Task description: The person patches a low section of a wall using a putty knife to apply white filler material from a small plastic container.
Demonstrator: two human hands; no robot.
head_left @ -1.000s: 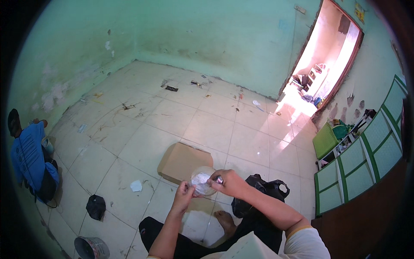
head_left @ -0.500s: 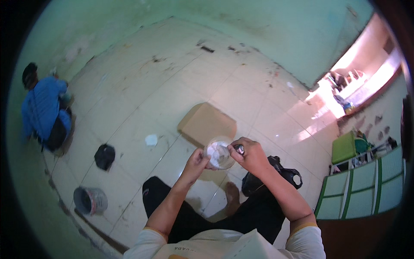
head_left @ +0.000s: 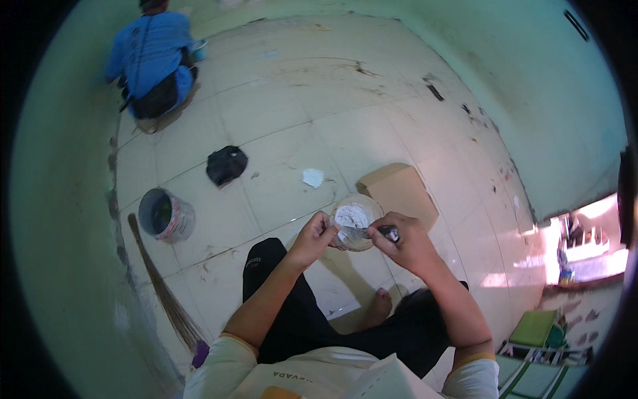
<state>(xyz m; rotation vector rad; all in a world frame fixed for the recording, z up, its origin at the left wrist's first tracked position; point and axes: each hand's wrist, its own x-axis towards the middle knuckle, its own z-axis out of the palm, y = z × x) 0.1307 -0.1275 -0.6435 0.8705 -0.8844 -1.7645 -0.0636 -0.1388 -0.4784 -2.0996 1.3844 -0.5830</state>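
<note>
A clear round tub [head_left: 367, 245] with white powder or paste [head_left: 352, 216] inside is held up over the floor in front of my lap. My left hand [head_left: 314, 241] grips the tub's left rim, thumb on top. In my right hand [head_left: 407, 239] is a small tool, perhaps a putty knife [head_left: 387, 233], with a dark handle. Its thin blade reaches left into the tub across the white stuff. The fingers under the tub are hidden.
Brown cardboard [head_left: 405, 193] lies just past the tub. On the left are a grey bucket [head_left: 179, 219], a stick broom [head_left: 163, 286], a black cloth-like bundle [head_left: 226, 165] and a white scrap [head_left: 312, 177]. A person in blue [head_left: 149, 60] crouches by the left wall.
My view has swung left, so the room shifts rightward and the broom comes into sight. The tool's blade now shows across the tub; both hands keep their hold.
</note>
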